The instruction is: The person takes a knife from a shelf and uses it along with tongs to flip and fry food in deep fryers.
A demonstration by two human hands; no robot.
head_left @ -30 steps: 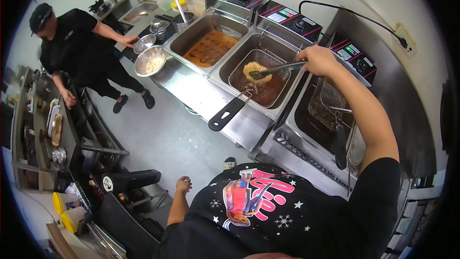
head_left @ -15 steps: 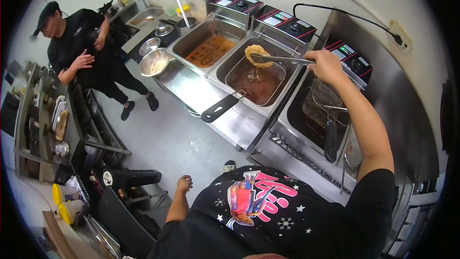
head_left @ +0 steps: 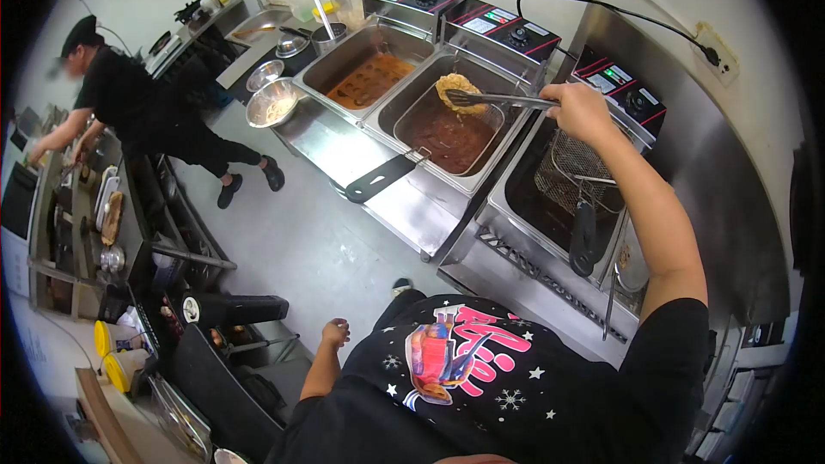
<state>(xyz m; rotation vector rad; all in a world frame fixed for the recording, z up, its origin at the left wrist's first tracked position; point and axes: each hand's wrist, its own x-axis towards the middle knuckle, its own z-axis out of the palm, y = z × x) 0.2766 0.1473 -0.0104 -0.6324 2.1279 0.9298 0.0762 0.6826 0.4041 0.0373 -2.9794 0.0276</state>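
Note:
My right hand (head_left: 581, 112) is closed round the handle of dark tongs (head_left: 516, 101). The tips of the tongs grip a golden fried piece (head_left: 458, 92), held over the middle fryer. Below it, a wire basket (head_left: 491, 127) sits in dark oil (head_left: 443, 139), its black handle (head_left: 381, 179) sticking out over the front edge. My left hand (head_left: 336, 332) hangs low beside my body, away from the fryers, with its fingers curled; whether they hold anything is too small to tell.
Left of the middle fryer, another fryer (head_left: 309, 77) holds orange-brown oil. A third, at right, has a basket (head_left: 563, 174). Metal bowls (head_left: 273, 103) stand at the counter's left end. A co-worker (head_left: 133, 99) leans over the shelving at far left.
The fried piece has been raised from the oil and shifted towards the back of the fryer with my right hand's tongs. The co-worker has turned from the bowls to the left shelving.

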